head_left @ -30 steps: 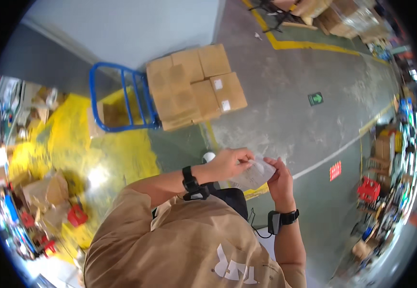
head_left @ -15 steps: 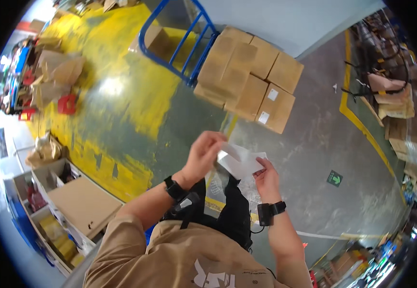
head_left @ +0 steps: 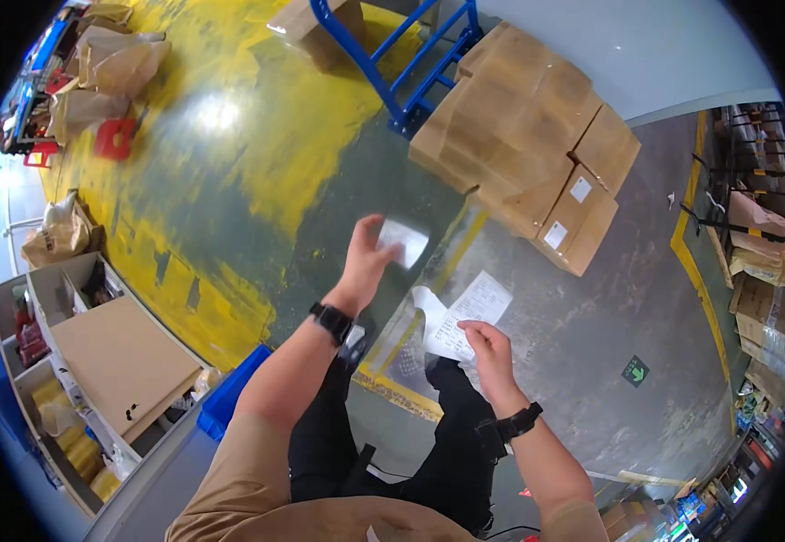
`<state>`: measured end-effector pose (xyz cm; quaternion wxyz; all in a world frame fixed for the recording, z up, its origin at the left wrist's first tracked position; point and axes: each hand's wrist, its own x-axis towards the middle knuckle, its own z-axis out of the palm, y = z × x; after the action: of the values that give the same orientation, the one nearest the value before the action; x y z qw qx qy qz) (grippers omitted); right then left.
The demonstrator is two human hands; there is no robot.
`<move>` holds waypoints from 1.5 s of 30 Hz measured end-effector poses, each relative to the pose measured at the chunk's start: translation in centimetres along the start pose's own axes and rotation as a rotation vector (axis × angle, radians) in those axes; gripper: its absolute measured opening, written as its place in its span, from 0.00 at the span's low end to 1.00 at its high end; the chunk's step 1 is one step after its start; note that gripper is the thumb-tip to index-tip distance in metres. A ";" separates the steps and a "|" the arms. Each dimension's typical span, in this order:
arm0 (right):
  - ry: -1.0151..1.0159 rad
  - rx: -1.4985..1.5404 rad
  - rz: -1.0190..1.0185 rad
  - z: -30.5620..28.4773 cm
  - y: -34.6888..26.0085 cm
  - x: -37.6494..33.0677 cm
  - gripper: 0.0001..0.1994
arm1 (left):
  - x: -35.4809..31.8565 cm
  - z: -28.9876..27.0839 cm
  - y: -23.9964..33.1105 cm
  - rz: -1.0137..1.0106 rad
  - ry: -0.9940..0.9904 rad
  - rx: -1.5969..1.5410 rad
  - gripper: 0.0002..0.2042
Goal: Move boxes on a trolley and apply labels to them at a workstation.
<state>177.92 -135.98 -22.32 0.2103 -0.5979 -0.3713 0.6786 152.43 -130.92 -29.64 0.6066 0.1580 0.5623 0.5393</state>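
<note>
My left hand [head_left: 362, 264] is raised ahead of me, pinching a small white label [head_left: 407, 240] slightly blurred by motion. Lower and to the right, my right hand [head_left: 490, 354] grips a white paper sheet [head_left: 481, 305] covered in rows of print, thumb on top. The sheet's left part curls upward. A gap of floor lies between the two hands. Beyond them stand stacked brown cardboard boxes [head_left: 523, 117]; the nearest box [head_left: 582, 221] bears two small white labels on its side.
A blue trolley frame [head_left: 392, 68] stands against the boxes, with another carton [head_left: 320, 32] behind it. At left is a divided bin unit [head_left: 13, 361] with a cardboard sheet [head_left: 121, 348] over it and a blue bin [head_left: 234, 393] beside it. Racks with goods [head_left: 758, 217] line the right.
My hands have separated: the left has drawn away from the paper with the small label, while the right keeps the sheet. The boxes appear larger and farther right in view.
</note>
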 end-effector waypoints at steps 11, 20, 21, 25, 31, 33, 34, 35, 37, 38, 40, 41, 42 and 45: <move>-0.153 -0.087 -0.028 5.5 8.3 8.6 0.11 | 15.0 -6.6 -9.4 0.040 -0.087 -0.124 0.31; -0.216 0.040 -0.112 2.4 16.3 16.5 0.11 | 24.2 -5.6 -17.5 0.127 -0.064 -0.151 0.31; -0.224 0.042 -0.152 2.3 17.2 17.5 0.11 | 24.8 -5.6 -17.7 0.192 -0.086 -0.162 0.31; -0.188 -0.035 -0.196 1.4 19.8 20.2 0.11 | 26.5 -5.8 -18.8 0.244 -0.086 -0.173 0.31; -0.224 -0.181 -0.243 -1.2 19.5 21.8 0.11 | 28.4 -4.9 -19.2 0.327 -0.087 -0.194 0.32; -0.207 -0.220 -0.232 -1.8 19.2 21.7 0.11 | 28.9 -4.1 -19.1 0.347 -0.080 -0.207 0.32; -0.202 -0.222 -0.233 -1.8 19.1 21.7 0.11 | 29.3 -3.7 -18.9 0.364 -0.088 -0.214 0.33; -0.209 -0.239 -0.265 -1.9 19.1 21.7 0.11 | 29.6 -3.3 -18.8 0.378 -0.096 -0.220 0.33; -0.212 -0.284 -0.299 -2.0 19.0 21.4 0.11 | 30.2 -2.5 -18.6 0.384 -0.105 -0.232 0.34; -0.215 -0.278 -0.318 -2.2 19.0 21.2 0.11 | 30.6 -2.2 -18.5 0.385 -0.088 -0.213 0.34; -0.216 -0.301 -0.318 -2.7 19.0 20.8 0.11 | 31.2 -1.7 -18.3 0.393 -0.053 -0.176 0.36; -0.217 -0.313 -0.315 -2.9 18.9 20.6 0.12 | 31.4 -1.6 -18.3 0.389 -0.054 -0.180 0.36; -0.214 -0.315 -0.312 -3.1 18.9 20.5 0.12 | 31.6 -1.6 -18.3 0.382 -0.049 -0.193 0.36; -0.216 -0.289 -0.342 -3.2 18.8 20.3 0.12 | 32.0 -1.5 -18.2 0.363 -0.043 -0.214 0.36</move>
<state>179.98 -132.32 -49.90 0.1935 -0.4740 -0.5807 0.6330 152.95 -111.63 -61.01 0.5246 0.2030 0.4512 0.6928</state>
